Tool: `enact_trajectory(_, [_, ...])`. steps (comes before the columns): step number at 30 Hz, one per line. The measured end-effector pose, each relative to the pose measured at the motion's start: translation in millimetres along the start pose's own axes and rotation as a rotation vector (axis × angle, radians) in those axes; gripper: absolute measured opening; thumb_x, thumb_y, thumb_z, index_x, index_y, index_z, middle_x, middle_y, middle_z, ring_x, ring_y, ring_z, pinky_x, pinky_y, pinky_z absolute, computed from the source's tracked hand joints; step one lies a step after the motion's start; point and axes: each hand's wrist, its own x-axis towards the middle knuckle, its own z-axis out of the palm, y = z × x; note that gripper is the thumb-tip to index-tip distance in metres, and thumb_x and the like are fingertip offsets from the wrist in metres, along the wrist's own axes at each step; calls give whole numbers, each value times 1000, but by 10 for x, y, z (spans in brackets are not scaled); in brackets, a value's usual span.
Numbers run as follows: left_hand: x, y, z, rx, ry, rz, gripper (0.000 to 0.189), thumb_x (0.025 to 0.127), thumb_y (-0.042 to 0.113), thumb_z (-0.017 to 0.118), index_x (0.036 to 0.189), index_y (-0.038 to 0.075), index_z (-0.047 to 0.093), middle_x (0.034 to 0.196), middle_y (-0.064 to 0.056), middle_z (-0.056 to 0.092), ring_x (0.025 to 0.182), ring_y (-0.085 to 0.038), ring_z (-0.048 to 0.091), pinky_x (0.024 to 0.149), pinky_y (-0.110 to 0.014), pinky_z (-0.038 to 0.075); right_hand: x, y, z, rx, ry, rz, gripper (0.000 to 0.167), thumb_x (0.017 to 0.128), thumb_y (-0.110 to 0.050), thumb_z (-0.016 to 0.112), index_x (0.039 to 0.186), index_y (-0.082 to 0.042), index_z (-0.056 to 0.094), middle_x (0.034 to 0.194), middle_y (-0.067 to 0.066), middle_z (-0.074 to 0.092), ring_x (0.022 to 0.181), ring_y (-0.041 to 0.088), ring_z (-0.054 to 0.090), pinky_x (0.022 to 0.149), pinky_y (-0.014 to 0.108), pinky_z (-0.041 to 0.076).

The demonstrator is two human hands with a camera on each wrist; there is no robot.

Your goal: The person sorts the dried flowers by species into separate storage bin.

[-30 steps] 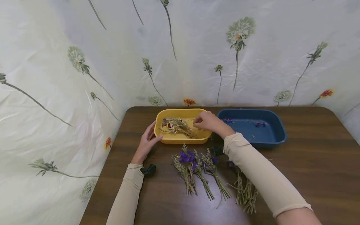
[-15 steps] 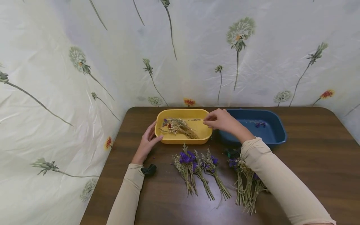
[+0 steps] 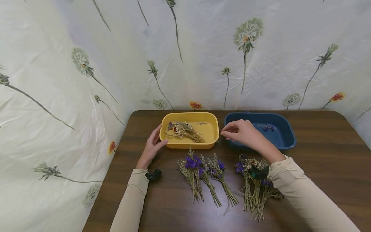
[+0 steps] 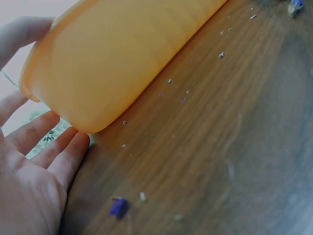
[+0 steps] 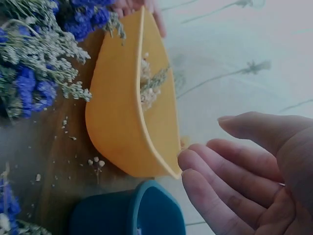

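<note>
My left hand (image 3: 151, 145) rests against the left end of the yellow tub (image 3: 189, 146), thumb at the rim. In the left wrist view its fingers (image 4: 68, 154) lie fairly straight along the tub's outside. A dried-flower bunch (image 3: 185, 132) and a loose sprig (image 3: 200, 123) lie inside that tub. My right hand (image 3: 240, 131) hovers over the left side of the blue tub (image 3: 290, 141), near the yellow one. Seen from the right wrist, its thumb (image 5: 244, 128) stands apart from the loosely bent fingers, with nothing visible between them.
Several tied bunches (image 3: 215, 174) of purple and pale dried flowers lie in front of the yellow tub. More tied bunches (image 3: 255, 190) lie under my right wrist. Small crumbs and a purple petal (image 4: 119, 208) dot the wooden table (image 3: 174, 193). A patterned curtain hangs behind.
My right hand has moved right, out from over the yellow tub to beside the blue one. A small sprig now shows inside the yellow tub. The left hand has stayed put.
</note>
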Motion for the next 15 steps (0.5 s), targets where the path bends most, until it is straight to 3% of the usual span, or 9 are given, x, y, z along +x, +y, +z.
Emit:
enact_trajectory(7, [-2, -57, -6, 10, -2, 16, 71, 100, 18, 70, 161, 32, 35, 168, -2, 35, 155, -28, 35, 126, -54, 30, -329, 52, -46, -9, 5, 15, 28, 101, -30, 68, 117, -8, 76, 96, 6, 80, 77, 12, 72, 70, 35, 62])
enact_trajectory(15, [2, -66, -18, 23, 1, 27, 71, 99, 22, 71, 160, 33, 36, 167, 0, 35, 155, -26, 35, 126, -54, 30, -637, 173, -28, -64, 44, 37, 23, 99, -31, 71, 111, -12, 79, 95, 2, 80, 78, 15, 74, 65, 30, 58])
